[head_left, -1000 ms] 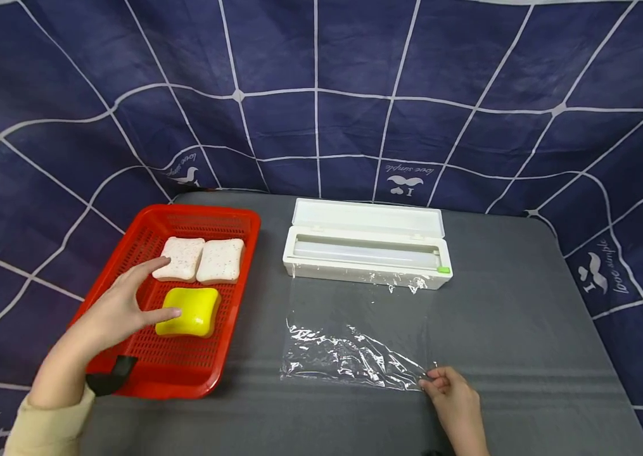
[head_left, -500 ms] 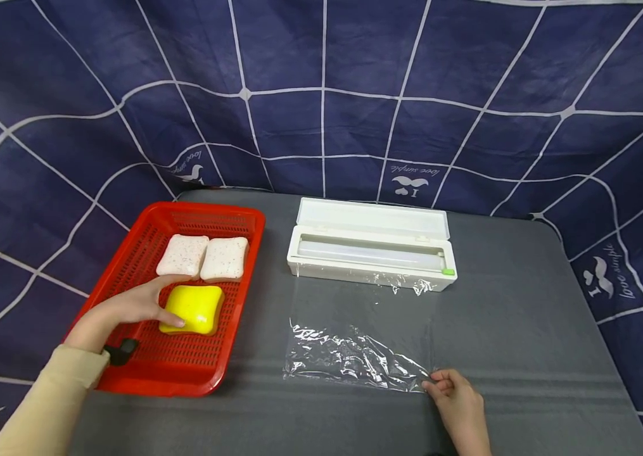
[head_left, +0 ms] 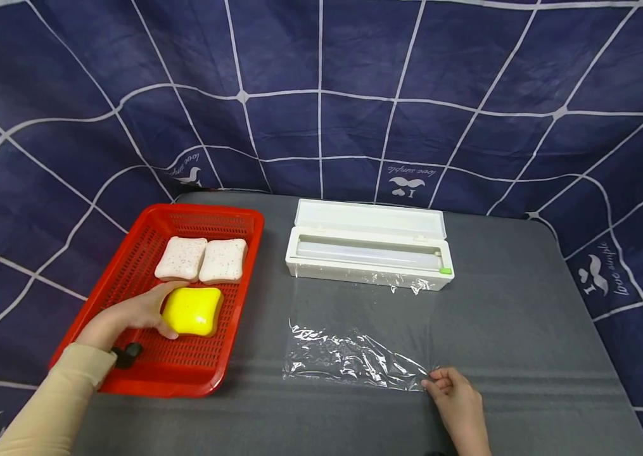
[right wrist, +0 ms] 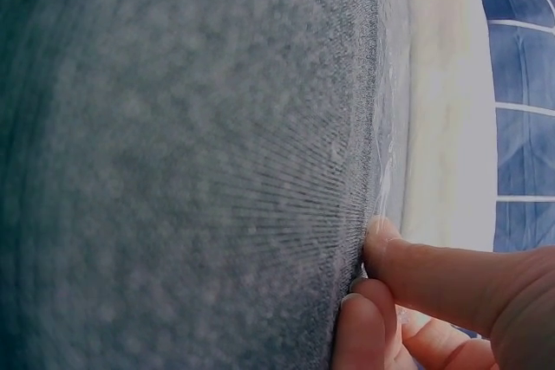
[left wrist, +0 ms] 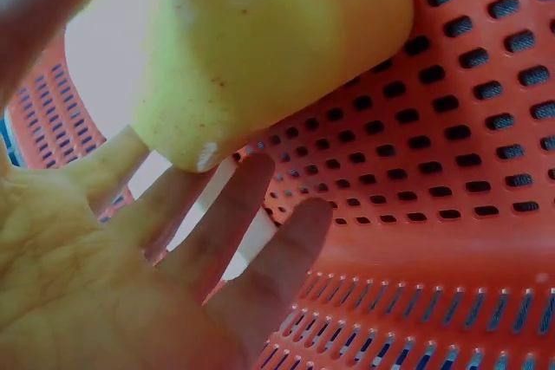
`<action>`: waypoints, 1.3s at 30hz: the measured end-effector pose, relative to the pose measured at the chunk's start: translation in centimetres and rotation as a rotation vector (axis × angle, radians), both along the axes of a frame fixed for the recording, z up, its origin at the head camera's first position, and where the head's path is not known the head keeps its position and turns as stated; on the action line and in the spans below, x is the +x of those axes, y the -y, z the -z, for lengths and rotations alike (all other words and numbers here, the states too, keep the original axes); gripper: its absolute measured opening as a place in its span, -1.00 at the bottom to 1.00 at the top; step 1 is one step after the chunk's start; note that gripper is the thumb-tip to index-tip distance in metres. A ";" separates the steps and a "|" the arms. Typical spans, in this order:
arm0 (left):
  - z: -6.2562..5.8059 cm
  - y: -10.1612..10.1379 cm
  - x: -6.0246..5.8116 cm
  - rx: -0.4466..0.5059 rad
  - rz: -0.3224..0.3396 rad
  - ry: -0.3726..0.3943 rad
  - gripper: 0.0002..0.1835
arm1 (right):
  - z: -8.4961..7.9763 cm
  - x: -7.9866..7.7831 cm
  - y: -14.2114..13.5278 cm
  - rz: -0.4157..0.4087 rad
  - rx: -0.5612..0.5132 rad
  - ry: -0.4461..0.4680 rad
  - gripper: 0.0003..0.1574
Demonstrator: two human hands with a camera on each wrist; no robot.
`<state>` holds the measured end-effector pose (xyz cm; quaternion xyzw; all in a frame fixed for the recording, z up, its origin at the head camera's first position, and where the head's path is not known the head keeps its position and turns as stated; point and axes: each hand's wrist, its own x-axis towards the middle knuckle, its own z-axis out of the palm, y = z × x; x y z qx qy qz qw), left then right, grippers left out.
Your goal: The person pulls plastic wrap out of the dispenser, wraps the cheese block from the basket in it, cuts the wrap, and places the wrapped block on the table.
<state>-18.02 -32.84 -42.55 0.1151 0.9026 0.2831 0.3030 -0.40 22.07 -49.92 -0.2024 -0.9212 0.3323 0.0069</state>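
Observation:
In the head view my left hand [head_left: 135,311] is in the red basket [head_left: 184,387], thumb and index finger around the left side of a glossy yellow bread-slice-shaped block [head_left: 192,310]. In the left wrist view this block [left wrist: 260,41] lies between thumb and index finger, while the other fingers stay off it. My right hand [head_left: 458,402] pinches the near right corner of a clear sheet of cling film [head_left: 355,354]. The film runs over the table from a white dispenser box [head_left: 367,275]. The right wrist view shows thumb and fingertips [right wrist: 381,244] meeting at the film's edge.
Two white speckled blocks [head_left: 180,258] of the same shape lie behind the yellow one in the basket. The dispenser's lid [head_left: 369,218] stands open over a roll [head_left: 367,253]. Blue checked cloth [head_left: 355,126] walls the grey table [head_left: 526,329] at back and sides.
My left hand has come down into the basket and closed thumb and index finger around the yellow block. The right hand keeps its place on the film corner.

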 end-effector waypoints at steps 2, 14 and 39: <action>0.1 -0.1 -0.1 -0.019 0.005 -0.020 0.13 | 0.0 0.0 0.0 -0.003 0.000 -0.004 -0.83; 0.6 0.8 0.2 -0.010 -0.033 -0.108 -0.04 | 0.2 -0.1 0.3 -0.001 -0.006 -0.006 -0.77; -8.9 -13.2 6.1 0.134 -0.034 -0.735 -0.03 | -0.1 0.0 0.1 -0.006 0.022 -0.001 -0.81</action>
